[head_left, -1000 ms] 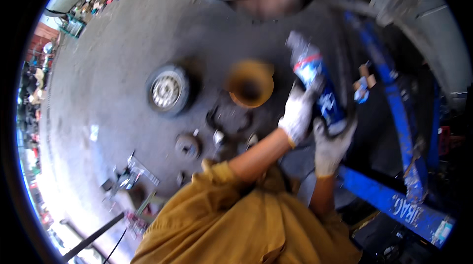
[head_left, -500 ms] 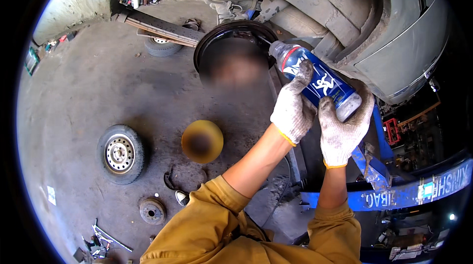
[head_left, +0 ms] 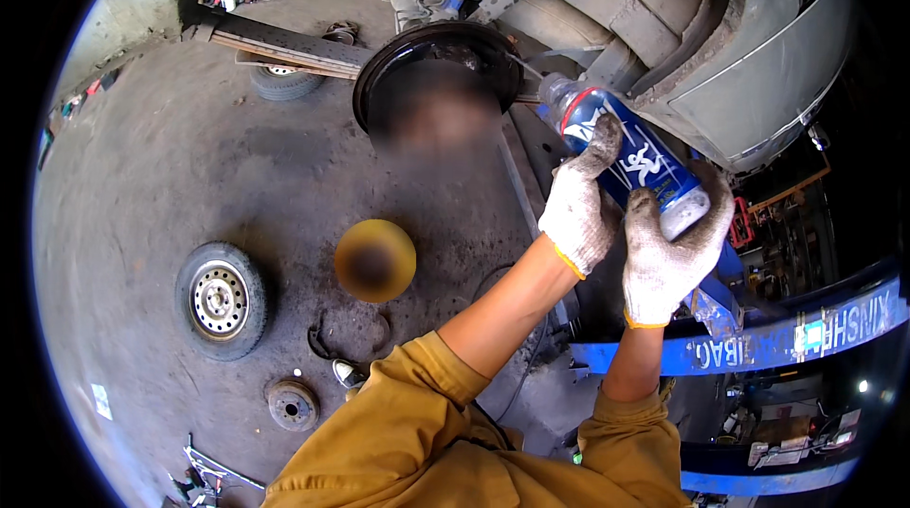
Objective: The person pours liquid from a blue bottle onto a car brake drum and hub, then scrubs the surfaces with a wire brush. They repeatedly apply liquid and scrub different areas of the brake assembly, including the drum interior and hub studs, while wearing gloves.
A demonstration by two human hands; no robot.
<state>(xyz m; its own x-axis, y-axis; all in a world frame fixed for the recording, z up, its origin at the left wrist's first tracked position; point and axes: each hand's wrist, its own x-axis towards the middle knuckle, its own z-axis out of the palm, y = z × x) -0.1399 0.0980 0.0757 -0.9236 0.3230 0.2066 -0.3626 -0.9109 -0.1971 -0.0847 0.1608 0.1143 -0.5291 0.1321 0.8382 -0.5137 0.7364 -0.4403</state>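
A squeeze bottle (head_left: 633, 150) with a blue label and a clear shoulder is held tilted, its capped end toward the upper left. My left hand (head_left: 578, 216), in a stained white knit glove, wraps the bottle's side with the thumb across the label. At its lower end my right hand (head_left: 668, 257), gloved the same way, closes around the base. Beyond the cap is a dark round brake backing plate (head_left: 368, 72) under the vehicle; a thin spout seems to reach toward its rim. A blurred patch hides the plate's lower middle.
Grey vehicle bodywork (head_left: 758, 100) hangs at upper right, with a blue lift arm (head_left: 749, 353) below. On the floor lie a wheel (head_left: 221, 301), a brake drum (head_left: 292, 406), curved brake shoes (head_left: 320, 335) and a yellow round object (head_left: 403, 257). Another wheel (head_left: 284, 83) lies farther off.
The bottle and both hands have shifted slightly right in the view, while the backing plate and floor items sit a little farther left. Both hands keep their hold.
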